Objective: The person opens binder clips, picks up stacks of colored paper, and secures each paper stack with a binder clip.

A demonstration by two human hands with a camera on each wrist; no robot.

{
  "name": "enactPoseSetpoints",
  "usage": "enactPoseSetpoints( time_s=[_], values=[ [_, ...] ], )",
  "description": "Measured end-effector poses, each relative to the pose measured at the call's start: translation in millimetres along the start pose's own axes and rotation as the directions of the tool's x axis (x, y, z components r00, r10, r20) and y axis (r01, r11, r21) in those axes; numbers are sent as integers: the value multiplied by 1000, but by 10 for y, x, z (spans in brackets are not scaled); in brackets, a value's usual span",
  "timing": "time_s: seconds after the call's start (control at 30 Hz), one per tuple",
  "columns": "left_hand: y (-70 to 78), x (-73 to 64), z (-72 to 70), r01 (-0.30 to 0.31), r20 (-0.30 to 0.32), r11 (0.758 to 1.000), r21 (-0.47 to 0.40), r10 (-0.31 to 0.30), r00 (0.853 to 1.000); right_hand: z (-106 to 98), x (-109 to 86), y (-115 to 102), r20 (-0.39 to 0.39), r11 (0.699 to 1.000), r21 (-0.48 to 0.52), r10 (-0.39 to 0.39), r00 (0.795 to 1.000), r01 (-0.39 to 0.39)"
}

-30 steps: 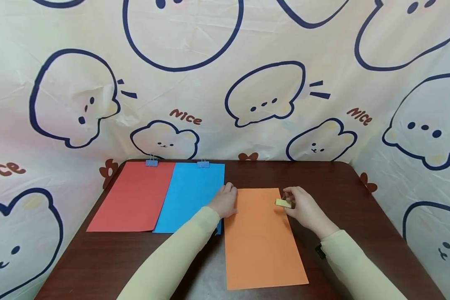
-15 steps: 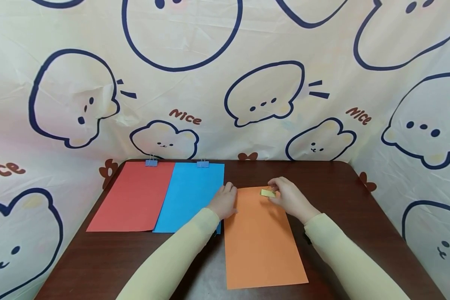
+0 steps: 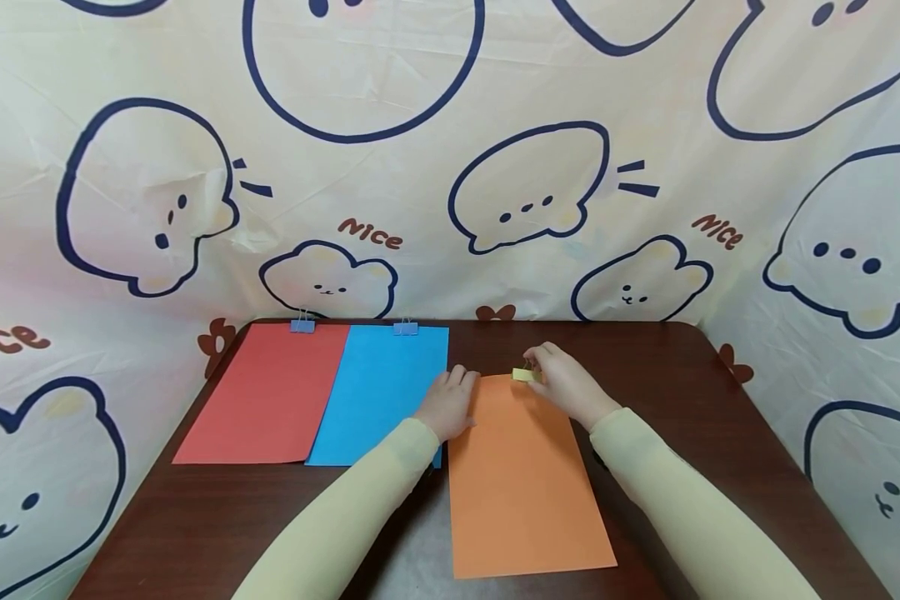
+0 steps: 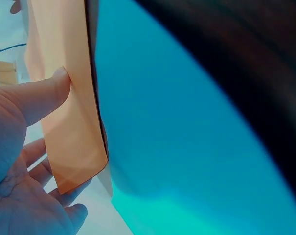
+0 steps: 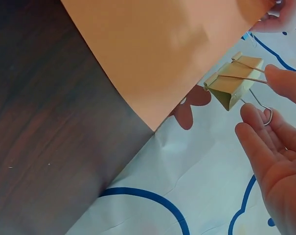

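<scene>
An orange sheet of paper [image 3: 528,483] lies lengthwise on the dark wooden table [image 3: 675,375]. My left hand [image 3: 447,406] pinches its far left corner, thumb on top and fingers beneath, as the left wrist view shows. A yellow binder clip [image 5: 236,81] is in my right hand [image 3: 566,382], its wire handles between thumb and fingertips. In the right wrist view the clip stands just off the sheet's far edge, apart from the paper. Both hands are near that far edge, the right one to the right of the left.
To the left lie a red sheet [image 3: 262,400] and a blue sheet [image 3: 382,392], side by side. Each carries a blue binder clip, one on the red [image 3: 302,326] and one on the blue [image 3: 405,328]. A cartoon-printed cloth [image 3: 420,192] hangs behind the table.
My right hand has moved left and away from me with the yellow binder clip, from the orange sheet's right side to its far edge. The left hand has hardly moved.
</scene>
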State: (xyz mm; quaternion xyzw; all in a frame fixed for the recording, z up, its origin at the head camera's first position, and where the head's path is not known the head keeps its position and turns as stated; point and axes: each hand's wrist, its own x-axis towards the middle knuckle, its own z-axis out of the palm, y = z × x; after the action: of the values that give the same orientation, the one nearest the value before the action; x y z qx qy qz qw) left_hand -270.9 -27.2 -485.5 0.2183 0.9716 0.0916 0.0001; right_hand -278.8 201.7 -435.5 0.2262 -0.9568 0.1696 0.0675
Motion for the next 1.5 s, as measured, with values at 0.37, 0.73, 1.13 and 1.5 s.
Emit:
enactPoseSetpoints(
  time_s=[0.37,0.73,1.13,1.5],
  values=[
    [11,-36,-24,-20,-8,999,28,20,1000,11,133,-36,17,998,-42,-55,998,56],
    [20,-52,-54,-28,-6,1000,0,28,1000,17,279,-81,63,992,-97,-73,995,79],
    [11,-46,-47,-28,-14,1000,-10,28,1000,-36,442,-174,169,983,-165,-51,984,79],
    [-13,-35,0,-19,-30,1000,-9,19,999,-20,508,-211,223,977,-186,-60,973,103]
  ],
)
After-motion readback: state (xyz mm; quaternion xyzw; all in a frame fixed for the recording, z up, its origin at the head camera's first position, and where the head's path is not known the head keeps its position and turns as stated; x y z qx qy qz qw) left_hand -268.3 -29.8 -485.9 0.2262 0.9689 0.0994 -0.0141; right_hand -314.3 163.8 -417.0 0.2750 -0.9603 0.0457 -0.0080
